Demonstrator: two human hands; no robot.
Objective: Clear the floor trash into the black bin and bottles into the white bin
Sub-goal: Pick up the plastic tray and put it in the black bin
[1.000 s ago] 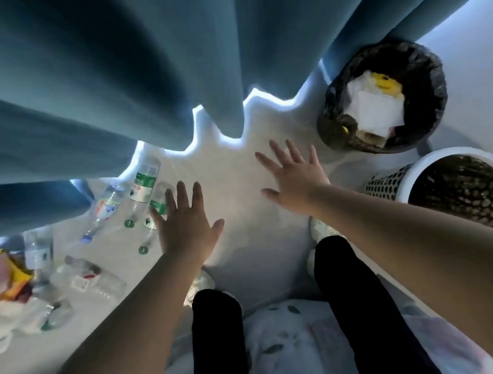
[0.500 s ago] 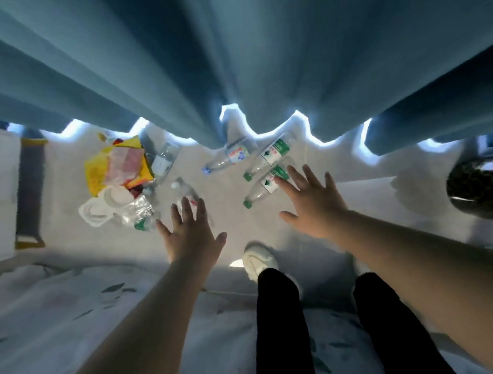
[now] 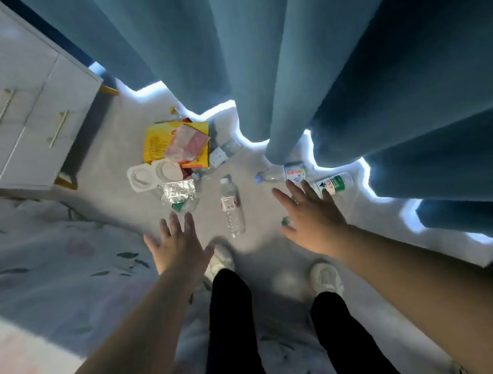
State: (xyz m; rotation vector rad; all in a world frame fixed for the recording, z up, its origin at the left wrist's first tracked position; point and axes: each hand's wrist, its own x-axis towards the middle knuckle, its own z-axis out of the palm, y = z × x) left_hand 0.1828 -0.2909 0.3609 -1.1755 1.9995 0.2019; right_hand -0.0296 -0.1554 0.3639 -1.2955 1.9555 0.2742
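We take the clear bottle with the red label (image 3: 231,207), lying on the grey floor (image 3: 107,159), as our mark. Just left of its near end we see the left hand (image 3: 178,247), fingers straight and spread, holding nothing. Just right of the bottle the right hand (image 3: 311,213) is spread the same way, palm down and empty. A green cap (image 3: 286,221) peeps out beside this hand; whatever it belongs to is hidden. Further right of our mark, a blue-capped bottle (image 3: 283,174) and a green-labelled bottle (image 3: 332,183) lie at the hem of the blue curtain (image 3: 254,47). Near the mark's left is a crushed bottle (image 3: 178,194). Beyond that, still left of the mark, lie white plastic lids (image 3: 145,176) and a yellow wrapper (image 3: 157,141) with a pink packet (image 3: 186,143) on top. Well left of the mark stands a white cabinet (image 3: 14,99).
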